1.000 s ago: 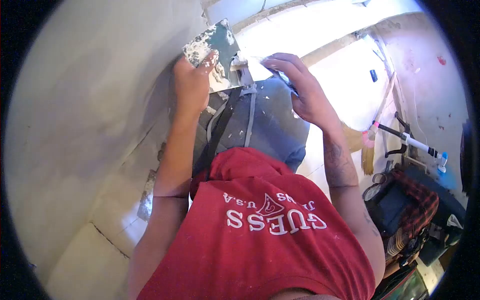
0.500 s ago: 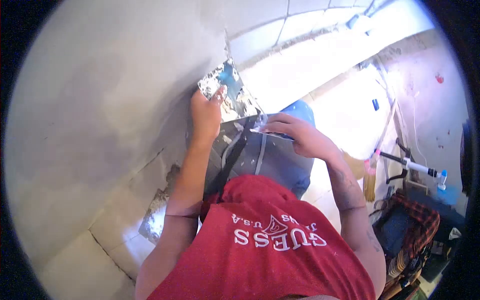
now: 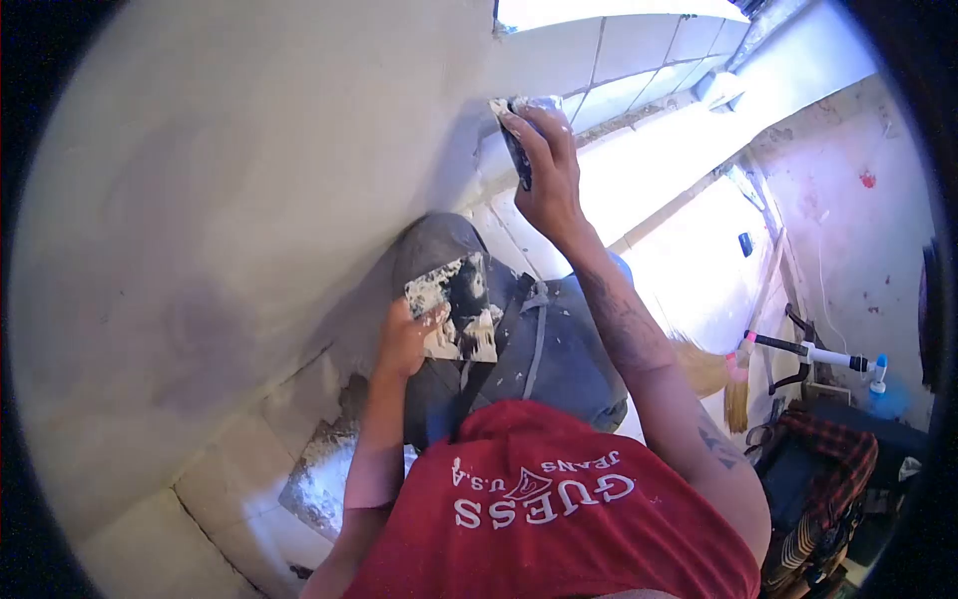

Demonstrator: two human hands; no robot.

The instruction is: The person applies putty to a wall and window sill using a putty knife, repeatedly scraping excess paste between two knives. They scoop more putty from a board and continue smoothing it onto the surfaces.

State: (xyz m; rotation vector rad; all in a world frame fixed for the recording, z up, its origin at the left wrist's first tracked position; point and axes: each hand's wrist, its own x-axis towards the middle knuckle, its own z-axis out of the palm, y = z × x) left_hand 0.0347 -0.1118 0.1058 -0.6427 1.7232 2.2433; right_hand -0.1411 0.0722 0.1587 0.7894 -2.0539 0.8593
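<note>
My left hand (image 3: 402, 337) is wrapped round one edge of a flat rectangular putty board (image 3: 465, 290), its thumb on the face. Cream-white putty is smeared in patches over the board's dark surface, and it is held over my grey trousers. Farther out, my right hand (image 3: 551, 175) grips a flat putty scraper (image 3: 516, 155) with its fingers over the top edge. White putty sticks to the scraper's upper end. It is held up close to the wall (image 3: 299, 130), near where the pale plaster meets the tiled part.
White tiles (image 3: 639, 50) line the wall ahead, above a brightly lit ledge. To the right are a broom (image 3: 736, 399), a white-and-black pole with a blue tip (image 3: 833, 356) and a plaid cloth (image 3: 833, 449). A putty-stained sheet (image 3: 324, 489) lies on the floor at lower left.
My right hand has moved from beside the board up and away to the wall with the scraper. My left hand has lowered the board toward my body.
</note>
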